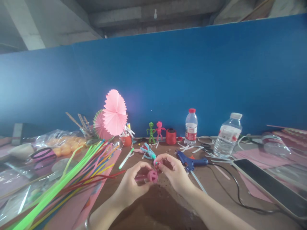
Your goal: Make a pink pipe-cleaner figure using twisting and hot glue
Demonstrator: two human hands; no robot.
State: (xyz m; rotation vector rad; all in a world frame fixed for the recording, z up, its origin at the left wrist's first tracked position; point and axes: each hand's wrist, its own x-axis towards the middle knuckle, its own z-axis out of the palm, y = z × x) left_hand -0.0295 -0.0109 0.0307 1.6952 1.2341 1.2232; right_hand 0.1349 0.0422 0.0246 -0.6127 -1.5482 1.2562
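Both my hands meet low over the brown table (153, 207). My left hand (130, 185) is closed on a small pink ball wound from pipe cleaner (152, 176), with a pink strand running left under its fingers. My right hand (174, 172) pinches the pipe cleaner's end just above the ball. A light-blue pipe-cleaner figure (148, 152) lies on the table right behind my fingers. Two finished figures, green (151, 132) and pink (159, 130), stand at the blue wall.
A bundle of coloured pipe cleaners (72, 179) fans across the left. A blue glue gun (190, 162) with a black cord lies right of my hands. Two water bottles (191, 126) (227, 135), a red spool (171, 136), pink paper fans (114, 112) and a dark tablet (271, 185) stand around.
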